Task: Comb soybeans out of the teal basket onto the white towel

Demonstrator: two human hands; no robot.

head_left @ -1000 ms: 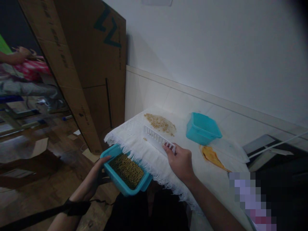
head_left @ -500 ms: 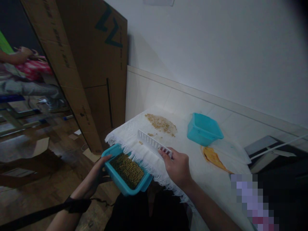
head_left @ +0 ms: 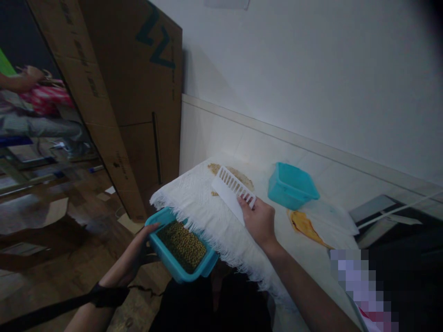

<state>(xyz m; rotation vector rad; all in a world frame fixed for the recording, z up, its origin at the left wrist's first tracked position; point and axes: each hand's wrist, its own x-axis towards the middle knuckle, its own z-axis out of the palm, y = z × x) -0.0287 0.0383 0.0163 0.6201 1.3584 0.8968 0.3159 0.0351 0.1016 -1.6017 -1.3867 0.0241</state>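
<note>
My left hand [head_left: 141, 246] grips the left side of a teal plastic container [head_left: 170, 269], holding it under the fringed edge of the white cloth [head_left: 197, 203]. Small yellow-green beans [head_left: 188, 248] lie inside it. A white plastic piece with a row of slots [head_left: 230, 193] is in my right hand [head_left: 258, 221], fingers closed round its near end. It is over the cloth, partly covering a spread of pale beans or grains [head_left: 246, 179]. A few more [head_left: 215, 193] show by its left edge.
Another teal container [head_left: 292, 184] stands at the table's wall side, near an orange-yellow flat item [head_left: 304, 224]. A tall cardboard box [head_left: 138, 92] rises at the left. Behind it sits another person, whose hand [head_left: 32, 76] shows. Dark items [head_left: 377, 216] lie at the right.
My right hand has moved the slotted piece away from the cloth's fringe toward the grain spread, and its flat face has turned more into view. My left hand and the container stay in place.
</note>
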